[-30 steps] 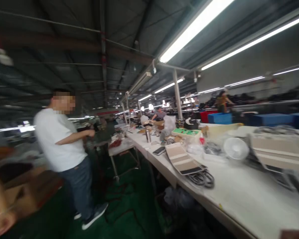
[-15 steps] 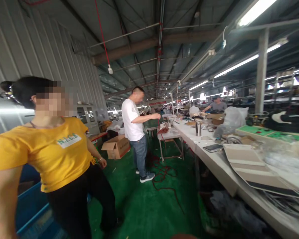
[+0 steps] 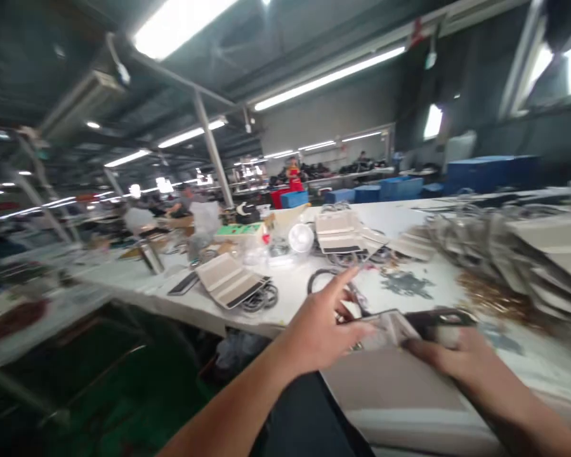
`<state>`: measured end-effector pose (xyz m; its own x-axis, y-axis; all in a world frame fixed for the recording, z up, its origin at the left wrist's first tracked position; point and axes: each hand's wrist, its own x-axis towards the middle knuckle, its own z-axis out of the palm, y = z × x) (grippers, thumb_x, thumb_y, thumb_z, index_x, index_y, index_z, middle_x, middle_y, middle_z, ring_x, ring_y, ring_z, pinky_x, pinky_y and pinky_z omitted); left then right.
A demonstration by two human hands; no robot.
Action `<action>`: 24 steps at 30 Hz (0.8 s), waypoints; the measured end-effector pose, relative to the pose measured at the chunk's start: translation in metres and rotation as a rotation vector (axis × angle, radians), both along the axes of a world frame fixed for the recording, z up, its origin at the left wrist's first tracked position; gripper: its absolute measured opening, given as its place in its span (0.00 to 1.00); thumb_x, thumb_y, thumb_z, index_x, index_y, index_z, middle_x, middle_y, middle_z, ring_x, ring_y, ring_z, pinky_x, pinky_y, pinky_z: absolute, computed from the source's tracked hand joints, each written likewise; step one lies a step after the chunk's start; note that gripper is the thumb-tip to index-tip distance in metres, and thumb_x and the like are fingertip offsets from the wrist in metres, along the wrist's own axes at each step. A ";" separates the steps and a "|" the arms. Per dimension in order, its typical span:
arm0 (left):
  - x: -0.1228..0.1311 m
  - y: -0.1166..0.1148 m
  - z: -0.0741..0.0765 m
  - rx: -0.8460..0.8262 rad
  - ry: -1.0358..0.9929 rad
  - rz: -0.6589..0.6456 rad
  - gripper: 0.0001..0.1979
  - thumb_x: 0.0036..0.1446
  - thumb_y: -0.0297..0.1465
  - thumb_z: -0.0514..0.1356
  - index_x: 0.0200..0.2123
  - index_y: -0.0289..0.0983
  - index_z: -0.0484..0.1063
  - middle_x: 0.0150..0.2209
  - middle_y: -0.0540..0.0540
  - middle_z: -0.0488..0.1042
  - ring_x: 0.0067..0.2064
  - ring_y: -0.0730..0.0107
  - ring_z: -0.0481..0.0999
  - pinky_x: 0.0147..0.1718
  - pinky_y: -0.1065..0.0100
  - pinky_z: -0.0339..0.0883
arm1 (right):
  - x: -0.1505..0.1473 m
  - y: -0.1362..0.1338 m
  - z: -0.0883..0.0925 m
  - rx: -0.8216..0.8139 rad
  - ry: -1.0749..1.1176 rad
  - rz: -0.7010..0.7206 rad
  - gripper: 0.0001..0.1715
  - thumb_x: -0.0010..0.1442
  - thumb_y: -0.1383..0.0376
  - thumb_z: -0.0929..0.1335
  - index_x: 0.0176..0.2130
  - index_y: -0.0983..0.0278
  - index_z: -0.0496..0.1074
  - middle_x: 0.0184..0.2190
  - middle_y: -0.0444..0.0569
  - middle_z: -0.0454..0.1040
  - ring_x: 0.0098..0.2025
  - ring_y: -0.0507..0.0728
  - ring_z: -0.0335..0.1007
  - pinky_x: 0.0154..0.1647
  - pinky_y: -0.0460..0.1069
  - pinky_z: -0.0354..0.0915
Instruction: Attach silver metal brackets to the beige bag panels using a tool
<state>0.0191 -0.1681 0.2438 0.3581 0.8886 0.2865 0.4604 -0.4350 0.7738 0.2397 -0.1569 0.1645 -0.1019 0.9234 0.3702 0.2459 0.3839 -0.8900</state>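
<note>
A beige panel (image 3: 394, 387) with a pale band across it tilts toward me at the table's near edge. Along its top runs a dark strip (image 3: 440, 317), blurred by motion. My right hand (image 3: 461, 358) grips the panel near that strip, fingers partly hidden. At the panel's upper left corner is my left hand (image 3: 321, 324), index finger stretched out and thumb apart beside the edge. Just beyond the left fingers lies a dark looped cord (image 3: 320, 276) on the white table (image 3: 285, 295).
Similar panels (image 3: 231, 279) lie left on the table, with a larger stack (image 3: 542, 254) at right. Grey small pieces (image 3: 406, 284) and gold-coloured small parts (image 3: 499, 298) are spread between. A steel flask (image 3: 150, 255), a phone (image 3: 183, 284) and blue bins (image 3: 400, 188) stand or lie farther off.
My view has swung right, from the aisle with two people to the worktable. Both my hands and the beige panel have come into view.
</note>
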 end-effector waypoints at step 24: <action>-0.007 0.180 -0.107 -0.213 0.152 -0.178 0.34 0.57 0.28 0.62 0.68 0.43 0.67 0.40 0.48 0.80 0.41 0.63 0.78 0.44 0.67 0.70 | -0.025 0.104 -0.111 -0.334 0.207 -0.047 0.17 0.61 0.52 0.70 0.31 0.63 0.69 0.25 0.41 0.62 0.29 0.53 0.55 0.31 0.48 0.56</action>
<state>0.0123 0.0120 0.1366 0.5376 0.8426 0.0317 0.5092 -0.3544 0.7843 0.2142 -0.0526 0.0539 -0.0116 0.9983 0.0571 0.0581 0.0577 -0.9966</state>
